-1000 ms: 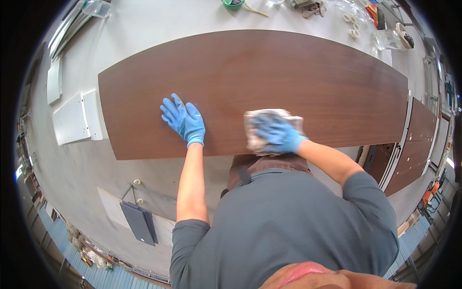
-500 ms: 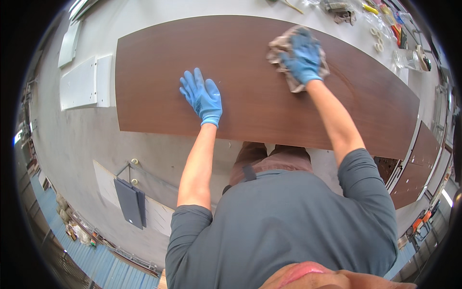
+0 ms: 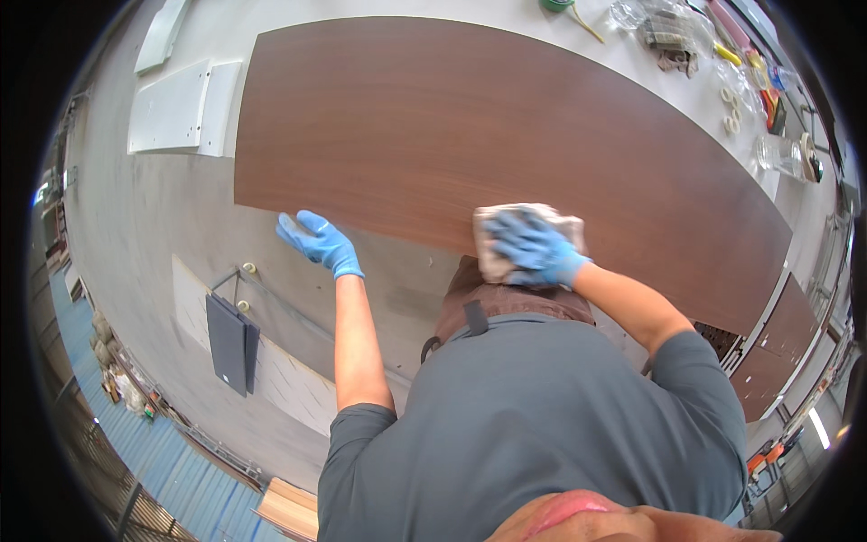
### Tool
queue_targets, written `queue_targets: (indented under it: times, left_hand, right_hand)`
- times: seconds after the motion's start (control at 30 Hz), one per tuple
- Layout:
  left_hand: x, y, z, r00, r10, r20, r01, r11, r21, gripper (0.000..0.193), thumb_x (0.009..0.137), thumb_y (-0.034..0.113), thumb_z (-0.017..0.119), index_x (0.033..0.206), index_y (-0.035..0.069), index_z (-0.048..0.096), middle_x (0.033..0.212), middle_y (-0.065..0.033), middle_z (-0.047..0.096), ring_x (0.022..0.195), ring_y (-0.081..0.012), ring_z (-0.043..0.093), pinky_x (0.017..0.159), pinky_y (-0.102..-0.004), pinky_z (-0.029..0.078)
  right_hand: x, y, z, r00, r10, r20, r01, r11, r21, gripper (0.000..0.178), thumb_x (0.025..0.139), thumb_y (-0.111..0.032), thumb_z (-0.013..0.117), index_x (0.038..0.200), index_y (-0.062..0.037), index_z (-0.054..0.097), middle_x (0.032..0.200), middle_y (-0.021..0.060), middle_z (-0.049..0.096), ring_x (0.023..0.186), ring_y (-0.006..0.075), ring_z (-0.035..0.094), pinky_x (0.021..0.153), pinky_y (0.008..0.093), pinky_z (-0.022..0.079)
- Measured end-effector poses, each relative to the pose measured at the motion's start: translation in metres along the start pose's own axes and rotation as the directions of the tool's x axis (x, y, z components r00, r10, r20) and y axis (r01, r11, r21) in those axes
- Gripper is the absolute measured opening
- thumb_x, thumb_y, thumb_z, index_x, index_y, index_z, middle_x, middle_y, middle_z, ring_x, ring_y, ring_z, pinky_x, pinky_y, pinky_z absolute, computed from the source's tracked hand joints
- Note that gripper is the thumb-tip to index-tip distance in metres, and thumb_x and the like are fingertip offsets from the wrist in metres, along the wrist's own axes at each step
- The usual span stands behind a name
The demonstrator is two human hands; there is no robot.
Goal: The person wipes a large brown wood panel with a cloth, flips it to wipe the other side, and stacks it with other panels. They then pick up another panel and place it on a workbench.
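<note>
A long brown wood-look panel (image 3: 470,117) lies flat in front of me. My right hand (image 3: 535,248), in a blue work glove and slightly blurred, presses a crumpled pale beige cloth (image 3: 571,226) onto the panel's near edge, close to my waist. Part of the cloth hangs past that edge. My left hand (image 3: 323,246), gloved the same way, is at the panel's near left edge with its fingers stretched out and nothing in it. Whether its fingertips touch the edge I cannot tell.
White drilled boards (image 3: 172,108) lie left of the panel. At the far right are plastic bags (image 3: 668,27), tape rolls (image 3: 730,108) and a clear jar (image 3: 778,155). Dark grey panels (image 3: 230,343) stand below on the left. More brown panels (image 3: 777,348) are at the right.
My right hand has drawn the cloth from the panel's far side to its near edge. My left hand has come off the panel's middle, back and left to the near edge.
</note>
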State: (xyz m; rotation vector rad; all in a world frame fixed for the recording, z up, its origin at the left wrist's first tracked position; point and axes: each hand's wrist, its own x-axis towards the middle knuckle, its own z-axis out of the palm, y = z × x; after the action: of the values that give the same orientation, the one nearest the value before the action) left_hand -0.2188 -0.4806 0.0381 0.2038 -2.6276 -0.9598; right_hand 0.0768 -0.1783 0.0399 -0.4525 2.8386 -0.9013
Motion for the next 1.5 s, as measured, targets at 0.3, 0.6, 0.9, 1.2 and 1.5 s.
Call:
queue_targets:
  times: [0.3, 0.6, 0.9, 1.2, 1.5]
  left_hand:
    - [0.028, -0.09, 0.014, 0.868, -0.458, 0.191, 0.496, 0.822, -0.281, 0.077, 0.11, 0.051, 0.055, 0.162, -0.003, 0.037, 0.17, -0.0218, 0.034, 0.154, -0.0343, 0.039, 0.126, -0.0446, 0.036]
    - [0.116, -0.144, 0.037, 0.532, -0.348, 0.772, 0.842, 0.123, -0.525, 0.057, 0.103, 0.039, 0.073, 0.146, 0.006, 0.055, 0.142, -0.009, 0.065, 0.127, -0.0299, 0.064, 0.11, -0.0525, 0.053]
    - [0.117, -0.116, 0.024, 0.415, -0.594, 0.689, 0.884, 0.084, -0.459, 0.031, 0.1, 0.033, 0.08, 0.103, 0.009, 0.061, 0.101, -0.0033, 0.068, 0.091, -0.0168, 0.067, 0.081, -0.0372, 0.059]
    - [0.115, -0.132, 0.027, 0.478, -0.602, 0.639, 0.875, 0.387, -0.29, 0.038, 0.101, 0.035, 0.077, 0.11, 0.0, 0.067, 0.091, -0.0005, 0.065, 0.08, -0.0142, 0.056, 0.071, -0.0339, 0.051]
    - [0.137, -0.18, -0.03, 0.282, -0.132, 0.95, 0.922, 0.312, -0.23, 0.036, 0.1, 0.016, 0.069, 0.132, -0.001, 0.065, 0.109, -0.0059, 0.071, 0.099, -0.0141, 0.065, 0.088, -0.0329, 0.056]
  right_hand:
    - [-0.147, 0.142, -0.048, 0.402, 0.723, -0.562, -0.915, 0.286, -0.286, 0.092, 0.099, -0.067, 0.053, 0.166, -0.0067, 0.034, 0.174, 0.0224, 0.027, 0.164, 0.0394, 0.016, 0.131, 0.0579, 0.013]
    - [0.117, 0.182, -0.064, 0.446, 0.655, -0.61, -0.895, 0.299, -0.332, 0.088, 0.1, -0.064, 0.052, 0.164, -0.0055, 0.038, 0.174, 0.02, 0.029, 0.164, 0.0382, 0.019, 0.131, 0.0594, 0.012]
    - [0.588, 0.153, -0.07, 0.841, 0.247, -0.481, -0.483, 0.743, -0.462, 0.082, 0.095, -0.066, 0.057, 0.151, -0.0076, 0.053, 0.167, 0.0183, 0.04, 0.159, 0.0362, 0.029, 0.129, 0.0602, 0.018]
    - [0.667, -0.04, 0.051, 0.961, -0.023, -0.275, -0.003, 0.995, -0.096, 0.078, 0.085, -0.053, 0.069, 0.142, -0.0013, 0.058, 0.162, 0.0193, 0.045, 0.155, 0.0376, 0.038, 0.128, 0.0544, 0.023]
    - [0.492, -0.076, 0.033, 0.976, -0.174, -0.129, 0.157, 0.979, -0.132, 0.075, 0.088, -0.055, 0.067, 0.141, -0.0012, 0.064, 0.162, 0.0223, 0.049, 0.155, 0.0368, 0.041, 0.13, 0.0604, 0.017]
